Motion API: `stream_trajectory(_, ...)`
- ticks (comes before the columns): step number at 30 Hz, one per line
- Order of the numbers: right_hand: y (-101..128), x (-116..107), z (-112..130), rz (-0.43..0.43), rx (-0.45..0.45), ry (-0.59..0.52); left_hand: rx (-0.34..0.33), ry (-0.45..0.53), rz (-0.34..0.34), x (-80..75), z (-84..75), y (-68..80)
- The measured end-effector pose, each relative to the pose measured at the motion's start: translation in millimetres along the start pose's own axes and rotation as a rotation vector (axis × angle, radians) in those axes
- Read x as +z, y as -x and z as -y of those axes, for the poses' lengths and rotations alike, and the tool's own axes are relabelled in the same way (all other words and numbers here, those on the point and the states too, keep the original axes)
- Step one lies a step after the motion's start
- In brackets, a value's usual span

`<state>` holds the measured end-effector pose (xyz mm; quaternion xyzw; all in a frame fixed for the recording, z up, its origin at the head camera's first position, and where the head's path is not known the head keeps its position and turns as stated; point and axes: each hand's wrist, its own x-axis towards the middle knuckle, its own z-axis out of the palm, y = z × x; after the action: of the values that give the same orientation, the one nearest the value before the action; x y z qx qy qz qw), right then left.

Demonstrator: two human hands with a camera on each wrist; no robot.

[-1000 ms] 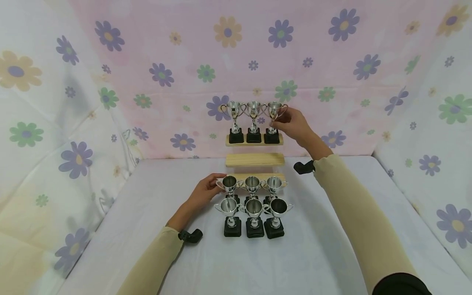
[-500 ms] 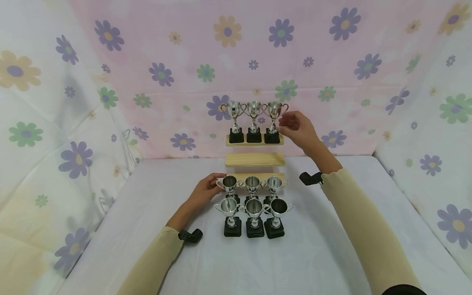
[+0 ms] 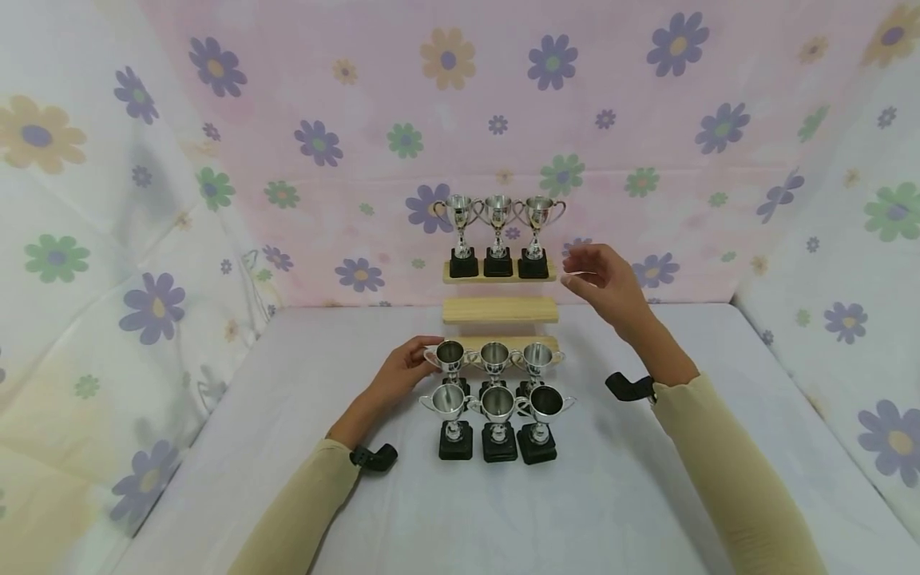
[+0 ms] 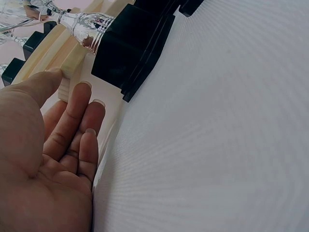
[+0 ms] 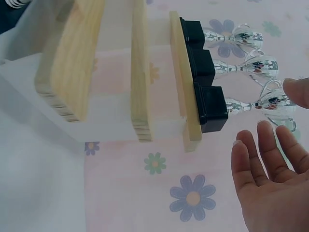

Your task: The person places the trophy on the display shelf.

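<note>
A wooden stand with three stepped shelves point(image 3: 499, 310) stands at the back of the table. Three silver trophy cups point(image 3: 497, 212) on black bases line its top shelf. My right hand point(image 3: 607, 283) is just right of that shelf, fingers loosely bent, holding nothing; the right wrist view shows it apart from the nearest trophy base point(image 5: 212, 108). My left hand point(image 3: 402, 371) is at the left end of the bottom shelf. In the left wrist view its thumb presses the shelf's end point(image 4: 75, 60), with the fingers below and partly hidden behind the wood.
Two rows of silver trophies stand on the white table before the stand, the front row point(image 3: 498, 443) nearer me. A back-row trophy base point(image 4: 128, 43) is close to my left hand. The middle shelf bears nothing. Flowered cloth point(image 3: 345, 200) hangs behind and at both sides.
My right hand has let go of the right-hand trophy on the top shelf and moved right and down, away from it. My left hand has stayed in place.
</note>
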<state>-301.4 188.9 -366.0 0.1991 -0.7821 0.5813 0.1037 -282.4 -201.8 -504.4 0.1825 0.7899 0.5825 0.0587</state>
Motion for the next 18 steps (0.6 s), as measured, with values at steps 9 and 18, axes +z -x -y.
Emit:
stream_trajectory(9, 30, 0, -5, 0.01, -0.024, 0.042, 0.01, 0.001, 0.004, 0.6, -1.3, -0.1)
stream_trajectory(18, 49, 2, -22, 0.135, -0.036, -0.016, 0.007, -0.005, -0.002, 0.7, 0.1, 0.2)
